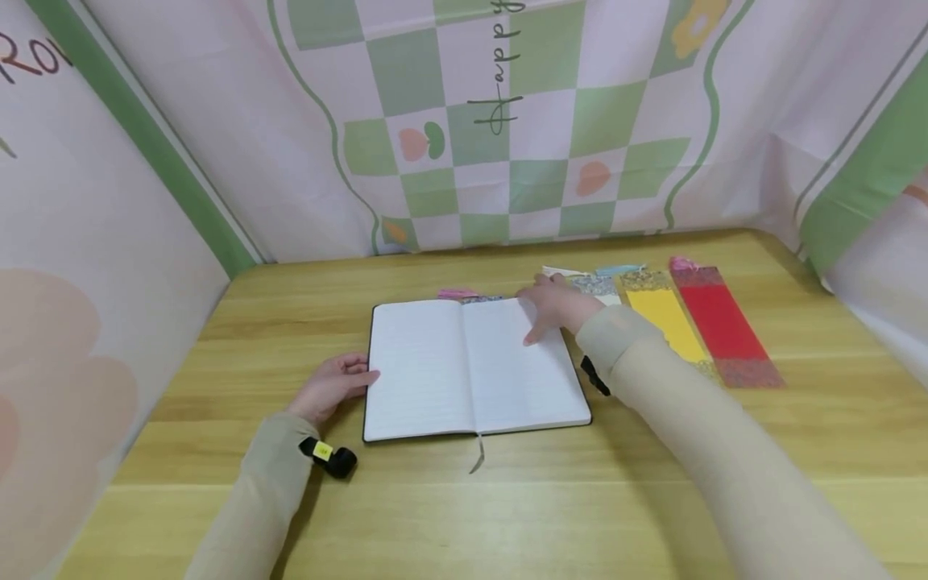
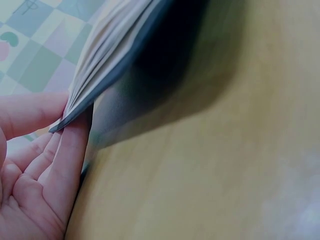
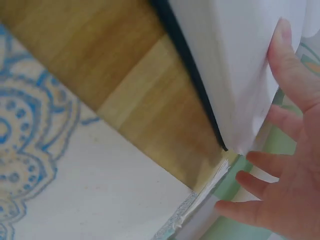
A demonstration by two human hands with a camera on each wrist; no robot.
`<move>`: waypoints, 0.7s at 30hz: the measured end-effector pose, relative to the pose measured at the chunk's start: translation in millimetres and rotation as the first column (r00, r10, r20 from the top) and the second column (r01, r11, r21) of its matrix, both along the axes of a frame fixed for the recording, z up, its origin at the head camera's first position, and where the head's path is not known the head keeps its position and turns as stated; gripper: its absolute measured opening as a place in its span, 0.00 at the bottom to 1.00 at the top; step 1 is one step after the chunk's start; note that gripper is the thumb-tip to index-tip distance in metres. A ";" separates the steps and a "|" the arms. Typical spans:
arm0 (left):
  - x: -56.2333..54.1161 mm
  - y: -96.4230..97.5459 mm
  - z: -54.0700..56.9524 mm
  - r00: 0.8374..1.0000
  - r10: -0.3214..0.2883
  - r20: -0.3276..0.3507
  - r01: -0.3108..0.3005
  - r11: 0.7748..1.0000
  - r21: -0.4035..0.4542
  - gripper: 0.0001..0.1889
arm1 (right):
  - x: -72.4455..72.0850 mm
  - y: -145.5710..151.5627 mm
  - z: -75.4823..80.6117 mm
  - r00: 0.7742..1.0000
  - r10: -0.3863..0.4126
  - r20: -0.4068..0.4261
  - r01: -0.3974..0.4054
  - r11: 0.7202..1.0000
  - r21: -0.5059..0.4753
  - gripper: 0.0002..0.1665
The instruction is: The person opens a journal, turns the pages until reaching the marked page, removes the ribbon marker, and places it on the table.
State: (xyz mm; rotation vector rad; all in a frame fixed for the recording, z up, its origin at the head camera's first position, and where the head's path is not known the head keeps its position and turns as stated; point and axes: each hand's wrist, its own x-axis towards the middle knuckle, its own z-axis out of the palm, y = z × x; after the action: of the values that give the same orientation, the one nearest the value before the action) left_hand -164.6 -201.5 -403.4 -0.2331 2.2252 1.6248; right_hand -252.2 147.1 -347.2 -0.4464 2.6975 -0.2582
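An open notebook (image 1: pixel 416 370) with pale lined pages and a dark cover lies on the wooden table, a grey ribbon (image 1: pixel 477 455) hanging from its spine. My left hand (image 1: pixel 335 387) pinches its left edge, thumb on the pages and fingers under the cover; the left wrist view shows that edge raised off the table. My right hand (image 1: pixel 554 306) is at the upper right corner. Its thumb (image 3: pixel 285 55) touches the page, while the other fingers spread loosely past the top edge. A glittery strip (image 1: pixel 482 299) with a pink tassel (image 1: pixel 457 293) shows beyond the top edge, mostly hidden.
Right of the notebook lie a yellow bookmark (image 1: pixel 663 318), a red bookmark (image 1: pixel 725 322) with a pink tassel (image 1: pixel 683 263), and a white bookmark (image 3: pixel 110 185) with blue patterning, partly behind the right arm. A light blue tassel (image 1: pixel 619 270) lies near the back edge. Printed curtains (image 1: pixel 290 201) surround the table.
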 end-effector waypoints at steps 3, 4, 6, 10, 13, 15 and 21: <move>-0.3 0.6 1.3 1.000 0.000 -0.003 0.000 1.000 -0.006 0.26 | 2.5 0.0 -0.6 0.998 0.024 -0.051 -0.023 1.000 0.013 0.52; -0.2 0.7 1.8 1.000 -0.003 -0.004 0.003 1.000 -0.008 0.27 | 3.7 -0.3 -1.1 0.997 0.032 -0.070 -0.030 0.999 0.022 0.52; -0.4 1.1 2.4 1.000 0.002 -0.002 -0.002 1.000 -0.010 0.27 | 6.4 -1.0 -2.2 0.991 0.060 -0.122 -0.054 0.997 0.051 0.50; -0.1 1.8 3.3 1.000 0.003 0.001 -0.003 1.000 -0.013 0.27 | 12.0 -2.4 -6.1 0.967 0.121 -0.226 -0.100 0.990 0.101 0.47; 0.7 2.8 3.6 1.000 0.005 -0.001 -0.005 1.000 -0.015 0.26 | 16.6 -1.6 -9.0 0.949 0.152 -0.276 -0.128 0.986 0.105 0.44; 1.1 3.2 3.6 1.000 0.005 -0.004 -0.005 1.000 -0.013 0.26 | 20.2 0.2 -9.9 0.946 0.157 -0.285 -0.140 0.987 0.077 0.43; 2.1 3.9 3.2 1.000 0.002 0.003 -0.002 1.000 -0.024 0.26 | 33.4 5.3 -11.5 0.948 0.167 -0.272 -0.180 0.983 -0.024 0.38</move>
State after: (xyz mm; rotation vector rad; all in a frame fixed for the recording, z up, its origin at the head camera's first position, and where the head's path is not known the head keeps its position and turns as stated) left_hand -162.6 -197.6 -400.1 -0.2439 2.2441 1.5986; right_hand -218.8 152.4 -358.8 -0.7805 2.8953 -0.2268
